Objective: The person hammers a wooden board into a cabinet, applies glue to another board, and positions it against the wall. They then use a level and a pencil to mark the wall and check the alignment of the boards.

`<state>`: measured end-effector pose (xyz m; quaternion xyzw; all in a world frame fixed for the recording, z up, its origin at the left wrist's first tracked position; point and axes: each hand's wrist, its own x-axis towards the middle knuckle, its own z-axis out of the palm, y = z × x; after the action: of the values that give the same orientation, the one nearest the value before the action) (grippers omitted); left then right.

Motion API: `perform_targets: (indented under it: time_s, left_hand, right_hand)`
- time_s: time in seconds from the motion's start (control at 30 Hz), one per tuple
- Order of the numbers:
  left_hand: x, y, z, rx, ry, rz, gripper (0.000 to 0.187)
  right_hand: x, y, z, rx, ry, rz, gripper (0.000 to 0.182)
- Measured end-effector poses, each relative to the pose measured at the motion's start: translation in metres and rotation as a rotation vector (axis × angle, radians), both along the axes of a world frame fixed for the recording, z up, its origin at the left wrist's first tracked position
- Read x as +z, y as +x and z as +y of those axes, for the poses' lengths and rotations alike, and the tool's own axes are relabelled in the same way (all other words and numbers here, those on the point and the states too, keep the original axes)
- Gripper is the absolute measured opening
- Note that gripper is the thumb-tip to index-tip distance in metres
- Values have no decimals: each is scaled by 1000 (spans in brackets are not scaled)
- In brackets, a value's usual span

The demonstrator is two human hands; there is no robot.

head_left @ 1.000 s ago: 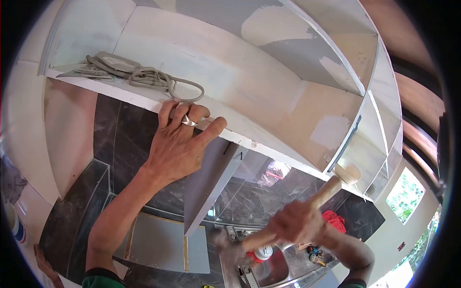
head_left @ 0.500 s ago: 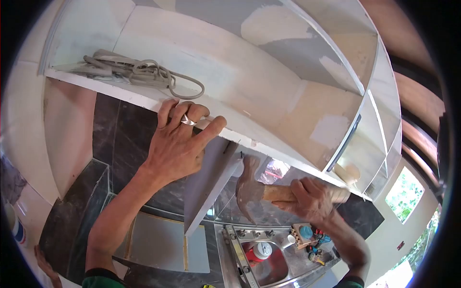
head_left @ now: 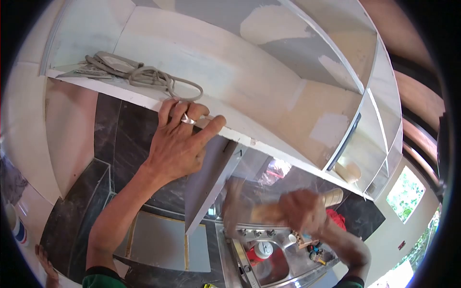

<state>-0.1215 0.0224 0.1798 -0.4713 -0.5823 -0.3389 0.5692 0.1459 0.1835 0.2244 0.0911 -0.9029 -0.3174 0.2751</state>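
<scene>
My left hand (head_left: 180, 139), with a silver ring, curls its fingers over the front edge of the white cabinet shelf (head_left: 252, 142). My right hand (head_left: 303, 209) is wrapped round the wooden handle of a claw hammer (head_left: 269, 213). The hammer and hand are smeared by motion; the head hangs below the shelf, right of a grey upright panel (head_left: 211, 185). At the panel's upper corner, just under the shelf, a small dark nail-like piece (head_left: 240, 152) sticks out, apart from the hammer.
A coiled grey cord (head_left: 149, 77) lies on the shelf. Below stands a steel sink (head_left: 283, 276) with a red, white-lidded jug (head_left: 261, 252), a spirit level (head_left: 244, 264) and a white cup (head_left: 289, 240). Another person's hand (head_left: 46, 264) shows at lower left.
The hammer and my right hand have moved downward, the head dropping away from the shelf's underside. My left hand keeps its place on the shelf edge.
</scene>
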Motion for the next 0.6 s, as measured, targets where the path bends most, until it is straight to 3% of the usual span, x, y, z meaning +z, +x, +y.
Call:
perform_targets:
  time_s: [0.07,0.2,0.27,0.33,0.4,0.47,0.53,0.6]
  left_hand:
    - [0,-1,0,9,12,9,69]
    - [-1,-1,2,0,17,8,69]
    - [1,1,-1,-16,1,-10,69]
    - [2,2,-3,-31,-11,-31,69]
    - [1,1,-4,-30,-17,-16,70]
    - [0,-2,0,-4,6,-2,70]
    - [-1,-3,2,14,17,13,70]
    - [-1,-2,2,5,23,13,70]
  right_hand:
    - [-12,8,2,260,267,-178,26]
    - [6,4,9,237,293,-301,25]
    - [19,-2,10,105,325,-166,25]
    - [23,-4,1,-65,-4,62,25]
    - [20,4,-8,-56,43,3,23]
    - [-1,13,-15,228,318,-208,20]
    - [1,12,-13,256,336,-251,18]
    - [20,5,5,166,388,-132,22]
